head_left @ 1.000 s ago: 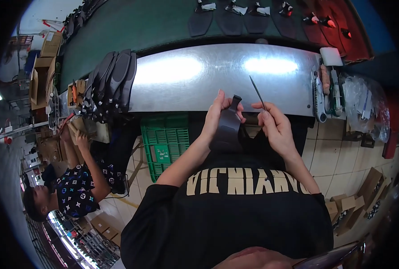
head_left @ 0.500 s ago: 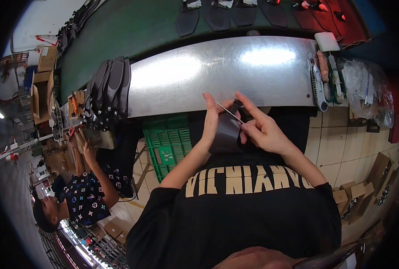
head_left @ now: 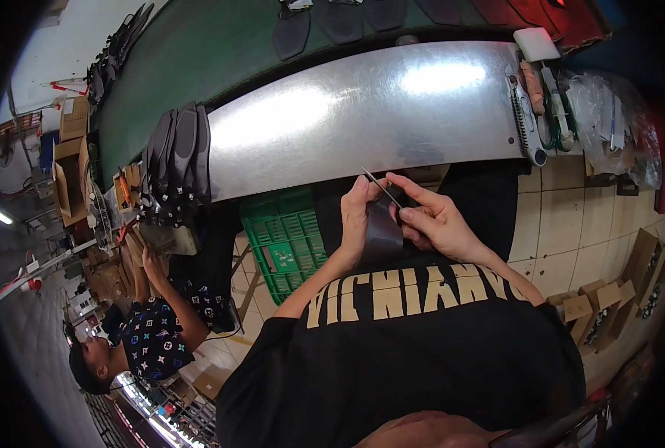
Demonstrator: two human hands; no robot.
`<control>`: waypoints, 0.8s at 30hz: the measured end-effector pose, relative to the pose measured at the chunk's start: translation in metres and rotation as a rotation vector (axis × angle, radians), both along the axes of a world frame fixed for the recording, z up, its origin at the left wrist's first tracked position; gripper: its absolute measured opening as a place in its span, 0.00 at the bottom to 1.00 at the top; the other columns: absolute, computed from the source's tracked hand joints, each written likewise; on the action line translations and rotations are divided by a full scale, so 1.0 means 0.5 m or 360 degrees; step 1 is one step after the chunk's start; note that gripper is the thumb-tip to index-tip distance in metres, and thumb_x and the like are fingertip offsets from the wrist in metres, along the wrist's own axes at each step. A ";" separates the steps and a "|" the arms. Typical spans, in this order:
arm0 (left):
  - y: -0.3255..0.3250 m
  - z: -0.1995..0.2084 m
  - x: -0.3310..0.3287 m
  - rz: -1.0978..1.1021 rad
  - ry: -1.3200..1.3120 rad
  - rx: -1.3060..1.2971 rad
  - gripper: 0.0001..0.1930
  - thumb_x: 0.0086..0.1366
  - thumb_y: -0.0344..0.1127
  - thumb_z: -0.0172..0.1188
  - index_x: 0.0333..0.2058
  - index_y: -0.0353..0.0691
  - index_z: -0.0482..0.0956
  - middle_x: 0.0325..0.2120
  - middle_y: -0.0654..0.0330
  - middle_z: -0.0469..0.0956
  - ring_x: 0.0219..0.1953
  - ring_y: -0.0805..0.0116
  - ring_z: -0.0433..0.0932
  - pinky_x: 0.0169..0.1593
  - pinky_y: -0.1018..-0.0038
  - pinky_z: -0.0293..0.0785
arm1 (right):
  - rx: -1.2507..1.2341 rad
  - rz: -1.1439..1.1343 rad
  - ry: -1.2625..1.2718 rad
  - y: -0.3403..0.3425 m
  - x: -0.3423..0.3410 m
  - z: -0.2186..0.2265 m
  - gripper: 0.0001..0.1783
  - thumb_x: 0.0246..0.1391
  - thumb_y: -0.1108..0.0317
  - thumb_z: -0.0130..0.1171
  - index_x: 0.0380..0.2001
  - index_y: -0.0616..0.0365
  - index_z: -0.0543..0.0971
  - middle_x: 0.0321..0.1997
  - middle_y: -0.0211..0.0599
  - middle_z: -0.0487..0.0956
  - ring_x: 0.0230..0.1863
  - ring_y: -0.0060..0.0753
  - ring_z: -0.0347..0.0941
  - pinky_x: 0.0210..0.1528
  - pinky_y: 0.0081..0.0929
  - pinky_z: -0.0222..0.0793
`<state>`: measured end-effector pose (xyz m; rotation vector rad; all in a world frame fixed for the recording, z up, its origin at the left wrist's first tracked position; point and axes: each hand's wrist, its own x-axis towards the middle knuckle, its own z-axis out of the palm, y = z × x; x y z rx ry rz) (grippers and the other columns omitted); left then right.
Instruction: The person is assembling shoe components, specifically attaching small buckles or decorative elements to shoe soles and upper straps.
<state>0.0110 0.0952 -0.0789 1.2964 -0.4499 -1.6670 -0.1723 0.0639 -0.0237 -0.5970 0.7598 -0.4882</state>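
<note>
My left hand [head_left: 356, 220] is closed on the left side of a dark grey, smooth flat piece [head_left: 382, 230], its thumb near the upper edge. My right hand [head_left: 443, 224] pinches a thin pointed metal tool [head_left: 382, 188] between thumb and fingers. The tool slants up to the left across the top of the piece, its tip close to my left thumb. Some right fingers curl behind the piece's right side, and what they touch there is hidden. Both hands are in front of my chest, just off the near edge of the metal-topped bench [head_left: 362, 112].
Similar dark grey pieces [head_left: 187, 149] lie stacked at the bench's left end; several more rest on the green surface [head_left: 235, 45] behind. A utility knife [head_left: 523, 116] and a white block [head_left: 536, 45] are at right. A green crate [head_left: 284, 243] stands below. A co-worker [head_left: 157, 328] handles something at left.
My view has shifted a little, so the bench sits higher in it. The tool has turned steeper, and my left thumb has bent in toward the piece. Both hands keep their holds.
</note>
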 end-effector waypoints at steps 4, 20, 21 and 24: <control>0.011 -0.001 0.002 -0.0069 0.0038 0.0007 0.34 0.71 0.57 0.42 0.47 0.24 0.77 0.25 0.58 0.78 0.26 0.75 0.73 0.33 0.79 0.68 | -0.0063 -0.0007 -0.0040 0.008 -0.007 -0.011 0.30 0.65 0.74 0.47 0.69 0.48 0.60 0.27 0.24 0.72 0.24 0.12 0.60 0.24 0.11 0.56; 0.017 0.015 0.003 -0.0225 -0.0028 -0.0032 0.35 0.70 0.59 0.42 0.42 0.25 0.79 0.22 0.58 0.77 0.23 0.74 0.71 0.28 0.78 0.63 | -0.0007 0.0043 -0.0048 0.020 -0.024 -0.028 0.29 0.64 0.74 0.48 0.68 0.51 0.61 0.24 0.25 0.71 0.22 0.13 0.62 0.25 0.12 0.59; 0.018 0.006 0.004 -0.0213 0.0004 0.0032 0.35 0.70 0.60 0.41 0.41 0.26 0.79 0.21 0.58 0.77 0.22 0.74 0.71 0.27 0.78 0.63 | -0.0008 0.0041 -0.0049 0.014 -0.023 -0.023 0.29 0.64 0.74 0.48 0.68 0.51 0.61 0.24 0.25 0.71 0.22 0.13 0.62 0.25 0.12 0.59; -0.001 0.016 -0.007 -0.0223 0.0090 0.0134 0.37 0.69 0.63 0.38 0.36 0.29 0.79 0.19 0.58 0.75 0.20 0.71 0.71 0.26 0.77 0.64 | -0.0145 0.0094 -0.0003 -0.005 -0.024 -0.013 0.27 0.66 0.71 0.47 0.68 0.50 0.62 0.21 0.23 0.70 0.21 0.11 0.62 0.25 0.12 0.60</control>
